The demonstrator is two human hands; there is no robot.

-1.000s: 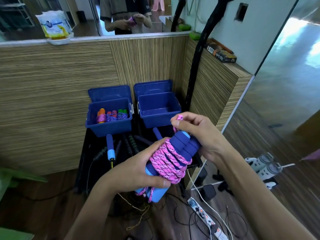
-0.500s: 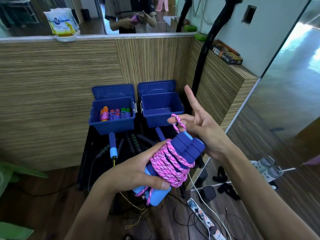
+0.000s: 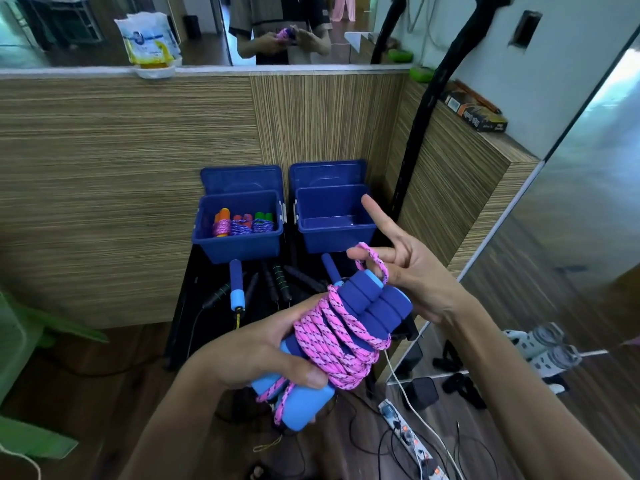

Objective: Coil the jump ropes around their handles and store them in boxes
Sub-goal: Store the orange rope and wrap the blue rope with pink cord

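Note:
My left hand grips a pair of blue foam handles with pink jump rope coiled around them. My right hand sits just above the handles' top ends, a small loop of the pink rope hooked over its thumb and middle finger, index finger pointing up. Behind stand two open blue boxes: the left box holds three coiled ropes with orange, red and green handles, and nothing lies in the right box.
Loose jump ropes with black and blue handles lie on a black surface before the boxes. Wood-panel walls enclose the corner, with a black pole to the right. A power strip and cables lie on the floor.
My right hand lifted off the handle tops and opened out, pulling a small loop of pink rope up with it. The view has shifted slightly closer.

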